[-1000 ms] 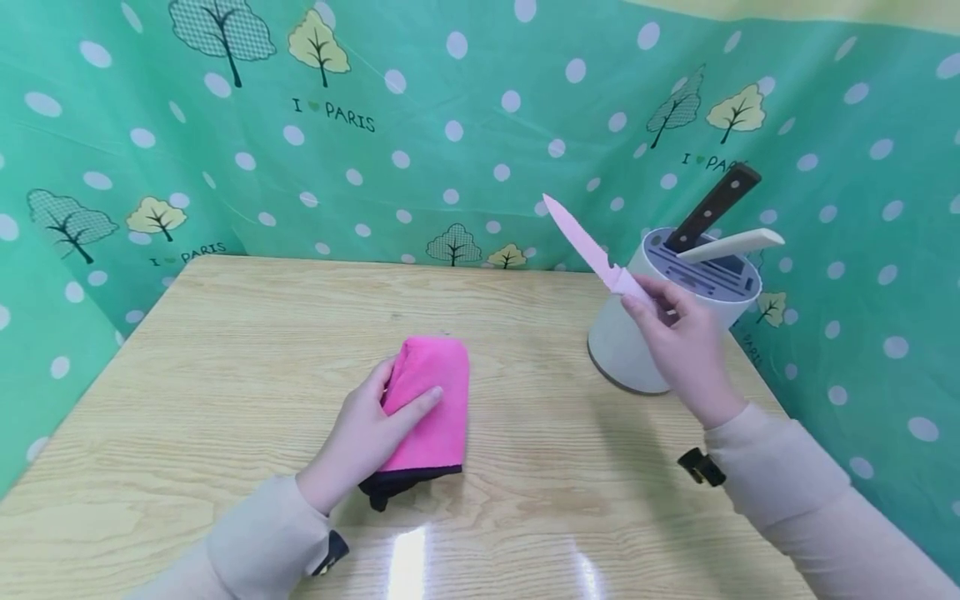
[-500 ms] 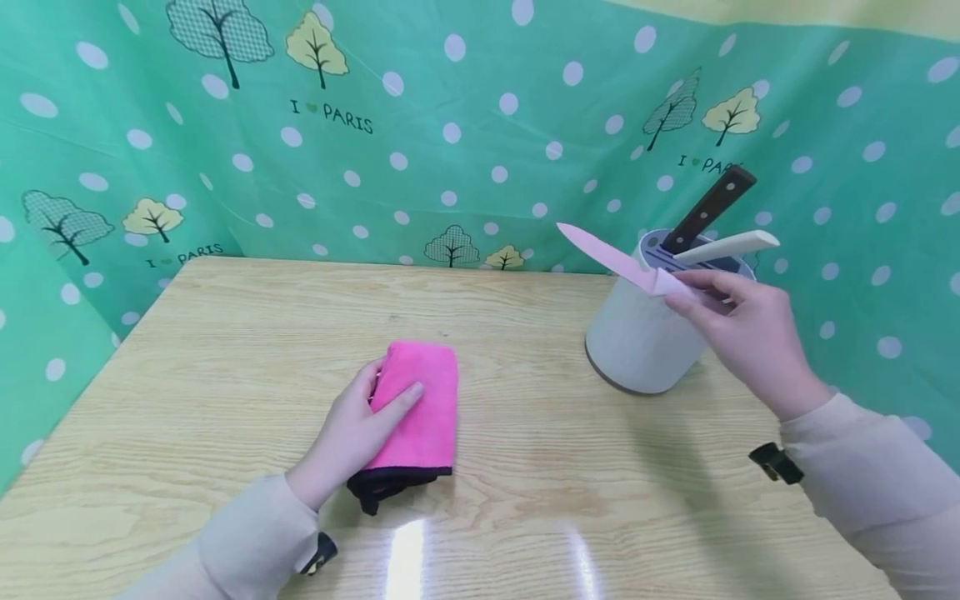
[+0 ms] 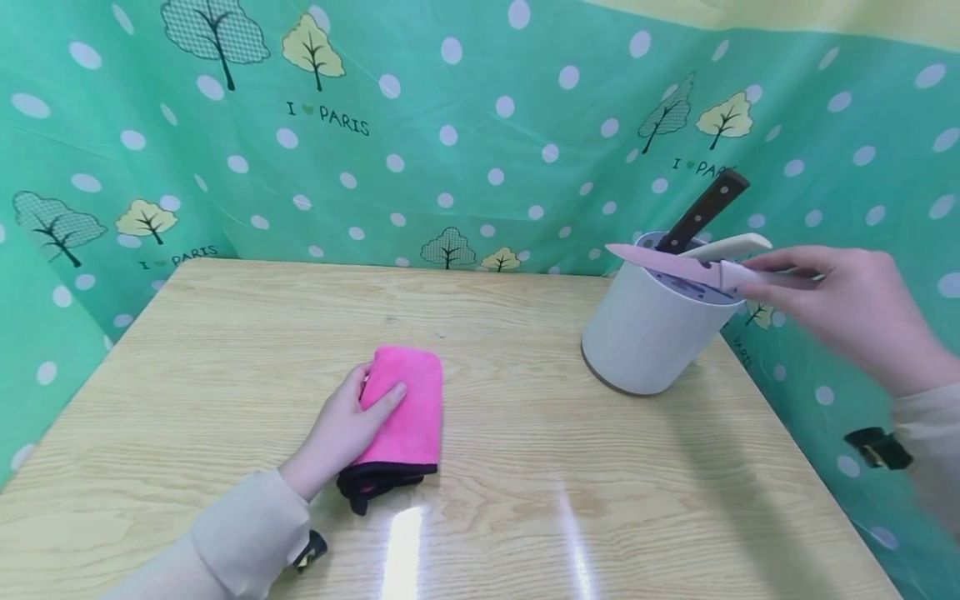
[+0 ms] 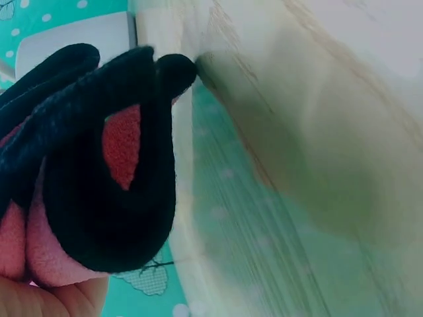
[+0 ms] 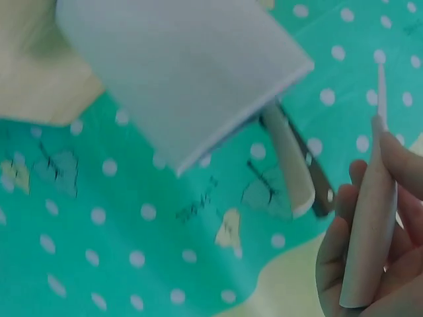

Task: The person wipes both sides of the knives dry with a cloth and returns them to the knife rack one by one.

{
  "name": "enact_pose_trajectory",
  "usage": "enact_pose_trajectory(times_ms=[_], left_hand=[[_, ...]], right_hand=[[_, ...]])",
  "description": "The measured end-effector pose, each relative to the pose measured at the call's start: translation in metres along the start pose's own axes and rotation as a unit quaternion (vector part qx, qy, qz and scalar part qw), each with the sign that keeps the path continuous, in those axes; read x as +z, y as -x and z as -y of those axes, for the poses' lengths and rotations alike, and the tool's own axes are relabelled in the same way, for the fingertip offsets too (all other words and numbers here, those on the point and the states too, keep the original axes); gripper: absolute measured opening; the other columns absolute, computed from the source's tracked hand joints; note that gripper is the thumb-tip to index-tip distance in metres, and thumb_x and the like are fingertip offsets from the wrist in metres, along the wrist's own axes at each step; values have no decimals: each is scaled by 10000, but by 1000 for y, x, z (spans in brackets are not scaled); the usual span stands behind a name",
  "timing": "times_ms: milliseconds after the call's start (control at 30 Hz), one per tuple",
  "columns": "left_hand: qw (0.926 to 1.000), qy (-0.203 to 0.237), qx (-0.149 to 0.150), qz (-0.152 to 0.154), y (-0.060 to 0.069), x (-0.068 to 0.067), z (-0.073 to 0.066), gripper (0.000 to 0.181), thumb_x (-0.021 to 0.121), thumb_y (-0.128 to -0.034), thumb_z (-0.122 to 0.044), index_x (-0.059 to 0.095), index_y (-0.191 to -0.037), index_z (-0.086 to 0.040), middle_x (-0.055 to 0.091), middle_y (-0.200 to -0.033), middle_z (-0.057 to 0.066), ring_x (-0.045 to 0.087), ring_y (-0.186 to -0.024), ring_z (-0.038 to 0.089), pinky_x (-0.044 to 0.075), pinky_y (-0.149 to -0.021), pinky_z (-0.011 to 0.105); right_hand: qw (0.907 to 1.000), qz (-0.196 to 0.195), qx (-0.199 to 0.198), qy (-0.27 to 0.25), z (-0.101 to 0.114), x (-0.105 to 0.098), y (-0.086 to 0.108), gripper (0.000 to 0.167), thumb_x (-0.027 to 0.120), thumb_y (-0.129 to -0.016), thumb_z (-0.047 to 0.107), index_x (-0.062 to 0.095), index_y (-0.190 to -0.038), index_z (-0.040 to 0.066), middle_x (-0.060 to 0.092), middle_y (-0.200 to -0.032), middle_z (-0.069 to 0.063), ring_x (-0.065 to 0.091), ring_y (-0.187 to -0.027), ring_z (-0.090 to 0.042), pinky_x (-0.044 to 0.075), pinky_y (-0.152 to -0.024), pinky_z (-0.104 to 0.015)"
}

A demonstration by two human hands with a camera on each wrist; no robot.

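Above the table's right side, my right hand [image 3: 847, 300] grips a pink-bladed knife [image 3: 671, 265] by its pale handle. The blade points left, in front of and above the slotted top of a white knife block [image 3: 645, 342]. In the right wrist view the knife handle [image 5: 371, 231] lies between thumb and fingers. My left hand [image 3: 341, 429] holds a folded pink cloth [image 3: 405, 408] with black edging, thumb on top. The left wrist view shows the cloth's rolled black edge [image 4: 109, 244] close up; most of that hand is hidden there.
A dark-handled knife [image 3: 703, 210] and a white-handled one [image 3: 726, 247] stand in the block, handles leaning right. Under everything is a wooden table [image 3: 510, 467]. A green polka-dot curtain [image 3: 420, 125] hangs behind and along both sides.
My right hand has moved right with the knife, and the blade has swung from pointing up-left to nearly level over the block. The left hand and cloth have shifted slightly left in view.
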State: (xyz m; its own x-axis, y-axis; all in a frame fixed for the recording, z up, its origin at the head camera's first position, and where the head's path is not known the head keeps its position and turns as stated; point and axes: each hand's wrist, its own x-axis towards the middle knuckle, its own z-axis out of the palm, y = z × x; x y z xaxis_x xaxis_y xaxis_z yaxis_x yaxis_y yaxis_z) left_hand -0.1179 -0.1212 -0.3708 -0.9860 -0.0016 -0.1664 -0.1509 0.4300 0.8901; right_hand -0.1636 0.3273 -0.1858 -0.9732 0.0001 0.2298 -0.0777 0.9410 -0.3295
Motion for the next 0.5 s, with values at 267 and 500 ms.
enact_pose_trajectory(times_ms=[267, 500], left_hand=[[9998, 11, -125, 162, -4, -2, 7, 694, 530, -1008, -407, 271, -1518, -14, 570, -1312, 231, 642, -1063, 261, 494, -980, 469], [9992, 42, -227, 324, -10, -5, 14, 724, 500, -1021, -400, 202, -1541, 6, 526, -1363, 268, 631, -1108, 311, 471, -1015, 498]], right_hand=[[9964, -45, 51, 850, -12, -22, -11, 405, 737, -889, 301, 700, -1140, -15, 692, -1018, -319, 624, -841, -417, 391, -529, -245], [9926, 47, -99, 1207, -30, -37, -26, 283, 689, -905, 116, 676, -1108, -82, 638, -923, -357, 529, -695, -328, 357, -493, -283]])
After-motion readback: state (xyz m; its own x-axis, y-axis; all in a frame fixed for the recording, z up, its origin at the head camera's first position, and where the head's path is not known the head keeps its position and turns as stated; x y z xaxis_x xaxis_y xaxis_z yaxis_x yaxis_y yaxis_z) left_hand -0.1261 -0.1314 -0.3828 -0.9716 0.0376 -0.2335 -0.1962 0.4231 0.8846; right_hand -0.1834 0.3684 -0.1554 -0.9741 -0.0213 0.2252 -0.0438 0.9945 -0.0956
